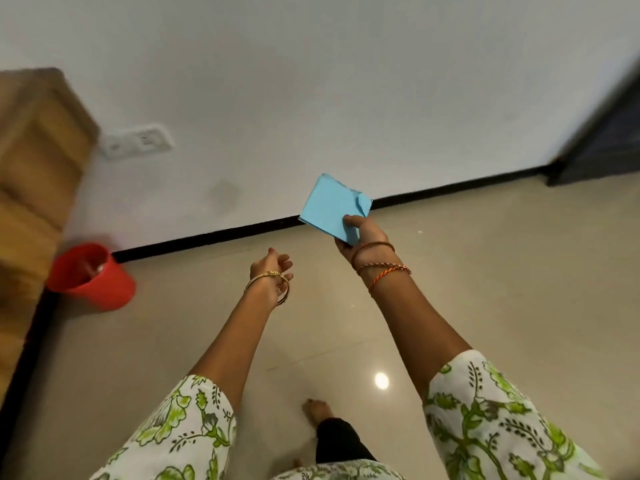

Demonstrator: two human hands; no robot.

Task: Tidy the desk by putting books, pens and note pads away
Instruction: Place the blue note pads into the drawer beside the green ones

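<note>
My right hand covers the blue pad's near corner. The cabinet is blurred and cut off left; I can't make out the bucket's contents.

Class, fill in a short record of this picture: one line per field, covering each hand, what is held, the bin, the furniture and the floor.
right hand: raised, grip closed on blue note paper
blue note paper: several sheets, one corner curled
left hand: holds nothing, fingers loosely curled
red bin: on the floor at left, beside the wooden furniture, near the wall
wooden furniture: at left edge, blurred
wall socket: white, low on the wall
floor: glossy beige tiles, black skirting along the wall
</note>
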